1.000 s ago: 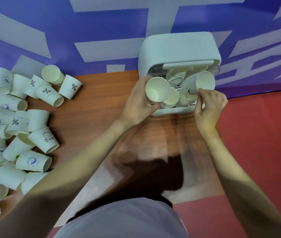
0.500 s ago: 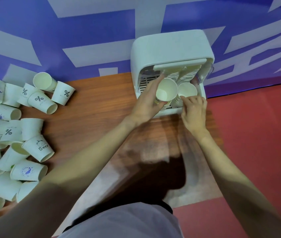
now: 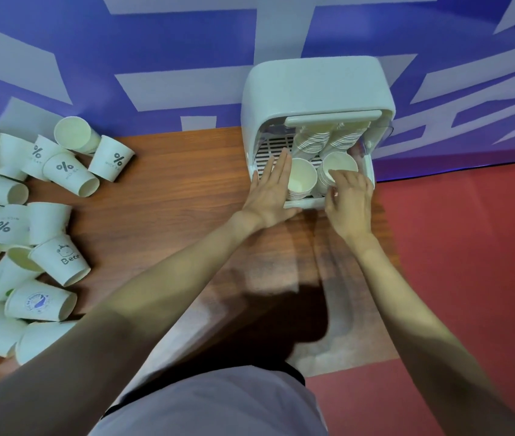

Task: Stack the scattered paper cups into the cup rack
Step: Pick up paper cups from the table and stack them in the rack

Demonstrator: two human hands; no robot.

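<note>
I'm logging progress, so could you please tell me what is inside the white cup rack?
The cup rack holds four stacks of paper cups on a slotted floor. Its top hides the rear stacks' far ends.

White paper cups scattered left; nested stacks inside white rack

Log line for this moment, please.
left hand flat beside front-left stack | right hand on front-right stack | cup rack open | loose cups remain

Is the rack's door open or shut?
Open. The rack interior shows: cup stacks and grille visible, both hands reaching inside.
</note>
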